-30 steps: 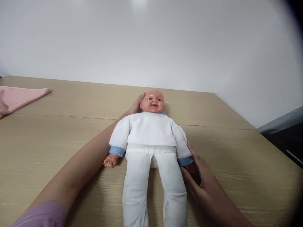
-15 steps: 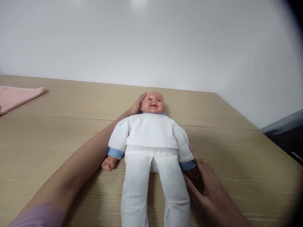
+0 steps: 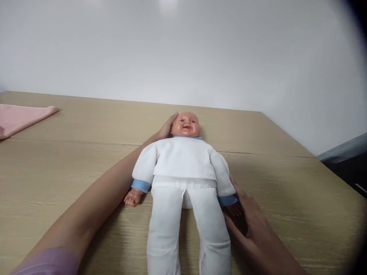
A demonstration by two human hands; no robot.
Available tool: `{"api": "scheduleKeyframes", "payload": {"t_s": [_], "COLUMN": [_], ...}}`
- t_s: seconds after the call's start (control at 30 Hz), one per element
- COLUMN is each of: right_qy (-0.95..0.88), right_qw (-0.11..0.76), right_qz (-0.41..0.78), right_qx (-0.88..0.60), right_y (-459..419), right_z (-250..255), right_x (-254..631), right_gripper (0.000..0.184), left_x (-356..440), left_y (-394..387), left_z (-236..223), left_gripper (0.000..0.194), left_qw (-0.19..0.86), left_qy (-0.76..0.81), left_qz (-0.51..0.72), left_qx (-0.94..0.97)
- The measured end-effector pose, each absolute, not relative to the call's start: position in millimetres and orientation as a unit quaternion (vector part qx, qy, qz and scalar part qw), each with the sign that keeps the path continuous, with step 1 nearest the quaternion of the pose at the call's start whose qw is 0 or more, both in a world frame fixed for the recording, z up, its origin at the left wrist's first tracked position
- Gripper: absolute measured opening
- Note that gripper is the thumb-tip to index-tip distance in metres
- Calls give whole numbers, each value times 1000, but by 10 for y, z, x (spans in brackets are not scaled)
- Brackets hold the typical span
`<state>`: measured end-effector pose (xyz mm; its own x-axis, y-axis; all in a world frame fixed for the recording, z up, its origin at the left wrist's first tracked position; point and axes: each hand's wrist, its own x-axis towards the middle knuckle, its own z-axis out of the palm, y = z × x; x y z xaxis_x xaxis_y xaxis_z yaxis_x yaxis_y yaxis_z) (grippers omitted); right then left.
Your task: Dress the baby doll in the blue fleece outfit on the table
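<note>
A baby doll [image 3: 185, 160] lies face up on the table, its head away from me and its feet cut off by the lower edge of view. It wears a white fleece top with blue collar and cuffs, and white trousers. Along the left side of its head rests my left hand [image 3: 166, 128], fingers stretched out against it; some are hidden behind the head. My right hand [image 3: 248, 214] lies beside the doll's arm on the right, touching the sleeve, thumb spread apart near the hip. Its fingertips are partly hidden.
The wooden table [image 3: 289, 183] has a seam running across it. A folded pink cloth [image 3: 23, 117] lies at the far left. Behind stands a white wall [image 3: 183, 57]. A dark object [image 3: 349, 164] is beyond the table's right edge.
Almost nothing differs. The whole view has shifted very slightly; both hands keep their places at the doll's head and arm.
</note>
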<state>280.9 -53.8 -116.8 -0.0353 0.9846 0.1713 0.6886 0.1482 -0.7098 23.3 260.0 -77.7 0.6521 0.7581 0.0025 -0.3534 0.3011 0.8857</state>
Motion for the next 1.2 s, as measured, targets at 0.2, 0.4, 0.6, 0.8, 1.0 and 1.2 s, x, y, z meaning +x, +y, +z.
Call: {"api": "scheduleKeyframes", "payload": {"t_s": [0.2,0.4,0.6,0.8,1.0,1.2], "right_qy": [-696,-702,-712,-704,-707,-701], "right_qw": [323,325,328,329,410,472], "right_qz": [208,207,186,141,21,20], "right_qx": [-607,-599,-593,-613,-576,-535], "right_y": [-521,-515,-492,-485,-395,-828], "right_z": [-1175,-1160,-1192,-1255,-1178,-710], "right_x": [2820,2805,2829,2830,2715,2604], "right_gripper": [81,79,80,94,82,51], "left_x": [237,233,198,-257,-87,604], "left_y": [2599,2708,2664,2470,1430,-576], "left_z": [-793,-861,-790,-464,63,330], "left_gripper": [78,76,77,48,32,30], "left_qw": [787,766,747,529,338,465], "left_qy": [211,242,272,504,487,187], "left_qz": [350,374,357,402,492,294], "left_qx": [461,464,490,553,638,814]}}
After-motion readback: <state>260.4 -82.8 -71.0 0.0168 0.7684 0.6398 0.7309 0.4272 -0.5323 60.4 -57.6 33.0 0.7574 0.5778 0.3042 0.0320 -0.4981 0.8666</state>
